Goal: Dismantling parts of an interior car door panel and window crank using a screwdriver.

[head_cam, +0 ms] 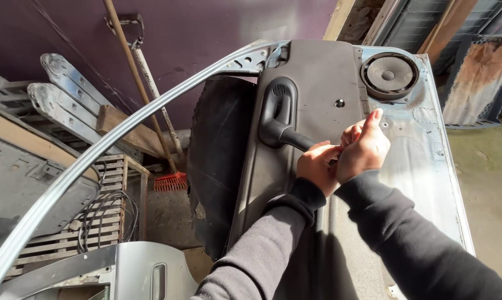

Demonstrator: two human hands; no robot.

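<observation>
A silver car door (429, 144) lies flat before me with its dark grey trim panel (317, 72) facing up. A black pull handle (281, 119) sits in the panel, and a round speaker (389, 75) is at the far right corner. My left hand (316, 166) and my right hand (363, 147) are pressed together at the panel's right edge, just right of the handle. Their fingers are curled at that edge; whether they pinch the trim or a small tool is hidden. My right thumb points up. Both arms wear dark sleeves.
The door's curved window frame (123, 128) arcs to the lower left. A black tyre (217, 161) stands under the door. A red rake (170, 180), ladders (62, 94), a slatted crate with cables (109, 211) and another grey panel (134, 272) crowd the left. Rusty grating (479, 78) leans at right.
</observation>
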